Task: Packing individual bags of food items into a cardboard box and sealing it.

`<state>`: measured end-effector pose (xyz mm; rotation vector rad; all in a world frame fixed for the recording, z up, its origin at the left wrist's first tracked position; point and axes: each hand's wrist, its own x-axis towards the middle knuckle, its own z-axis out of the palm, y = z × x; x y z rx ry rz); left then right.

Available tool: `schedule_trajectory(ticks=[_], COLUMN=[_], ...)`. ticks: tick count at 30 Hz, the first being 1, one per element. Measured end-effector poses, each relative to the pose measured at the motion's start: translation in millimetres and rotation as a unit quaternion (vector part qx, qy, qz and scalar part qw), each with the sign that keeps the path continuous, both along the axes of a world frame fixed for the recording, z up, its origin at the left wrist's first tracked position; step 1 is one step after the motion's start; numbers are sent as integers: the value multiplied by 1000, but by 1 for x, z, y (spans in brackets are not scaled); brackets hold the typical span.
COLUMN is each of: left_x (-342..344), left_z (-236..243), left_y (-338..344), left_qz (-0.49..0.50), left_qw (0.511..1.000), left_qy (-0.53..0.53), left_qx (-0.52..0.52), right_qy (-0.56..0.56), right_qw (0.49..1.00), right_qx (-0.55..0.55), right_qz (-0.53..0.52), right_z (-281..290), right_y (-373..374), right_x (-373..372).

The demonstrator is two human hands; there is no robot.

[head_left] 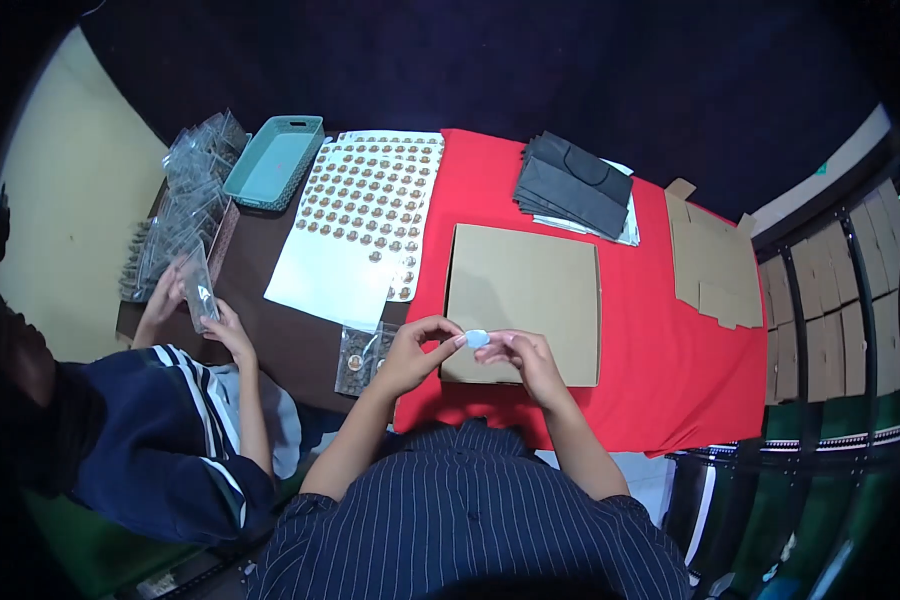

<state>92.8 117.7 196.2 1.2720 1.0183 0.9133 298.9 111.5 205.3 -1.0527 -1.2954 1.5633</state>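
Over the near edge of a flat cardboard box (525, 280), a small pale round sticker (477, 338) is held between my hands. My left hand (417, 355) pinches its left edge between thumb and finger. At the other edge, my right hand (528, 365) has its curled fingertips against it. Just left of my left hand, clear plastic pouches (353, 362) with dark contents lie on the table, and round stickers show on them. Beyond them rests a white sheet of round brown stickers (360, 195), overlapping another such sheet; the lower part of the top sheet is bare.
On my left, a co-worker's hands (210, 318) hold a clear plastic pouch (200, 285). Many filled pouches (185, 195) pile up beside a green basket (270, 165). Black paper bags (575, 185) and flattened cardboard (715, 260) lie on the red cloth (650, 370). Boxes (820, 330) fill the right-hand rack.
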Motion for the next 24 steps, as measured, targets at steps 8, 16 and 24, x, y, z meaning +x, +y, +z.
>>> schedule_trajectory(ticks=[8,16,24], left_x=[15,29,62], left_z=[-7,-21,-56], left_y=[-7,4,26], left_qz=[-58,-94,-108], left_qw=[970,980,934], left_qy=[53,85,206], left_qx=[230,155,271], right_qy=[282,-3,-171], right_qw=[917,984,940], right_qx=[-256,-161,-3], right_qz=[116,-70,-295], right_z=[-20,-27,-93], right_y=[-39,-63,-81], right_x=[4,30,49])
